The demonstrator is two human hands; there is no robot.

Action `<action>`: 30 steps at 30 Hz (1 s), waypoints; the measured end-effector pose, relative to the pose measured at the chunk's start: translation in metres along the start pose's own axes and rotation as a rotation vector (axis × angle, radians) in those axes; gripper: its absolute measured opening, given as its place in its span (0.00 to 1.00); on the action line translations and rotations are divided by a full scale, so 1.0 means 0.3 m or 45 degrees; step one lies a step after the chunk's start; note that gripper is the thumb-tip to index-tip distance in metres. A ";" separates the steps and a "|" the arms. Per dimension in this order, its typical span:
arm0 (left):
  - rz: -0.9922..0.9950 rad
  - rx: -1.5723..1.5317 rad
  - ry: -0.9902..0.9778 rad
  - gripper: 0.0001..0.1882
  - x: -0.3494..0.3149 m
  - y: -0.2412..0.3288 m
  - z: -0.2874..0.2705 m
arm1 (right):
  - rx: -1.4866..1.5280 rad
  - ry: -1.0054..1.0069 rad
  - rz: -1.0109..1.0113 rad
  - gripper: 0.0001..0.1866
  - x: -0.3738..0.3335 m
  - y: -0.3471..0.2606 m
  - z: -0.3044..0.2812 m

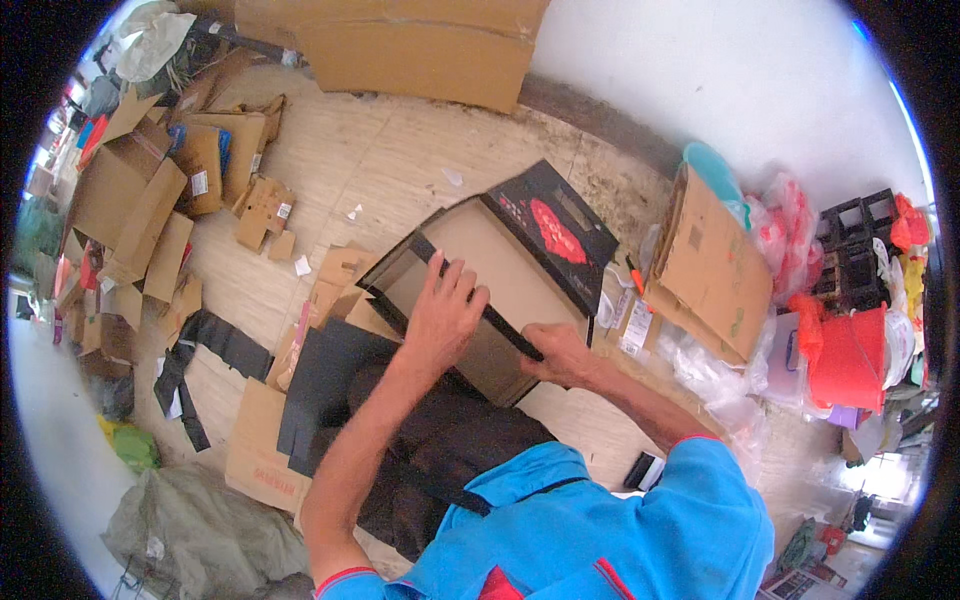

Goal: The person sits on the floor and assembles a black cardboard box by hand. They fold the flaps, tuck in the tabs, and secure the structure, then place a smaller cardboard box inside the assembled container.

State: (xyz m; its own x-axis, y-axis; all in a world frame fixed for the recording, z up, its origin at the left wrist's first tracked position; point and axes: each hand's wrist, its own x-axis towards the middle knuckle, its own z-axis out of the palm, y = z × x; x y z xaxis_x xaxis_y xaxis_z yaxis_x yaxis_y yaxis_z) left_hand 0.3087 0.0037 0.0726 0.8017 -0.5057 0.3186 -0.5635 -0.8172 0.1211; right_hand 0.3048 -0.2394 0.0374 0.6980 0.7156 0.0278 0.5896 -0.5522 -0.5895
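A shallow black cardboard box (490, 243) with a plain brown inside lies tilted over my knees. Its far right wall carries a red printed picture and a cut-out slot. My left hand (445, 312) is bent over the near black rim, its thumb hidden. Farther right along that same rim, my right hand (560, 355) is closed round the edge, fingers wrapped. Against my lap leans a flat black sheet (325, 385), beside the box's left side.
Opened brown cartons (140, 215) pile up at the left, with black cardboard strips (232, 345) nearby. To the right stand a flattened carton (712, 265), an orange-handled tool (636, 272), plastic bags (790, 225) and a red bucket (848, 360). A large cardboard sheet (400, 45) leans at the far wall.
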 end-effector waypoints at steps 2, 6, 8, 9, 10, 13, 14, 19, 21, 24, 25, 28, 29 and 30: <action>0.069 0.089 -0.003 0.16 0.032 -0.033 -0.011 | 0.016 0.044 -0.074 0.14 0.006 -0.025 -0.044; 0.112 0.041 0.076 0.20 0.070 -0.091 -0.063 | -0.065 0.016 -0.149 0.10 0.059 -0.007 -0.229; 0.053 -0.004 0.125 0.19 0.098 -0.090 -0.127 | -0.128 0.067 -0.128 0.12 0.080 -0.023 -0.334; 0.033 -0.017 0.164 0.18 0.128 -0.087 -0.170 | -0.202 0.116 -0.104 0.14 0.081 0.002 -0.373; 0.011 0.032 0.179 0.20 0.143 -0.079 -0.201 | -0.269 0.157 -0.078 0.15 0.073 0.029 -0.404; -0.122 -0.086 0.228 0.20 0.166 -0.058 -0.289 | -0.199 0.409 -0.082 0.18 0.078 0.101 -0.445; -0.116 -0.087 0.228 0.20 0.166 -0.048 -0.317 | -0.190 0.553 -0.199 0.17 0.096 0.117 -0.436; -0.135 -0.218 0.233 0.21 0.058 -0.155 -0.461 | -0.172 0.893 -0.370 0.20 0.172 0.155 -0.474; -0.114 -0.186 0.098 0.20 0.011 -0.220 -0.500 | -0.066 0.874 -0.410 0.21 0.204 0.115 -0.495; -0.070 -0.331 0.152 0.22 -0.026 -0.214 -0.514 | -0.106 0.896 -0.316 0.21 0.188 0.198 -0.534; -0.057 -0.413 0.210 0.23 -0.050 -0.207 -0.503 | -0.154 0.875 -0.265 0.21 0.187 0.223 -0.550; -0.057 -0.504 0.046 0.26 -0.030 -0.129 -0.531 | 0.120 0.924 -0.179 0.21 0.176 0.305 -0.628; -0.038 -0.500 0.034 0.26 0.010 -0.084 -0.565 | 0.167 0.962 -0.106 0.21 0.169 0.334 -0.660; 0.008 -0.542 0.096 0.26 0.062 -0.043 -0.597 | 0.158 0.937 -0.037 0.20 0.165 0.337 -0.709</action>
State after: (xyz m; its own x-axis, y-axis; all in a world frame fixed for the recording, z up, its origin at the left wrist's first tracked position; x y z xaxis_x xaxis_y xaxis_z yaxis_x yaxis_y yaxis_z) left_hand 0.2950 0.0543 0.2452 0.7900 -0.4757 0.3868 -0.6131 -0.6192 0.4906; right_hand 0.4855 -0.3508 0.1509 0.8004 0.2334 0.5522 0.5919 -0.4539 -0.6661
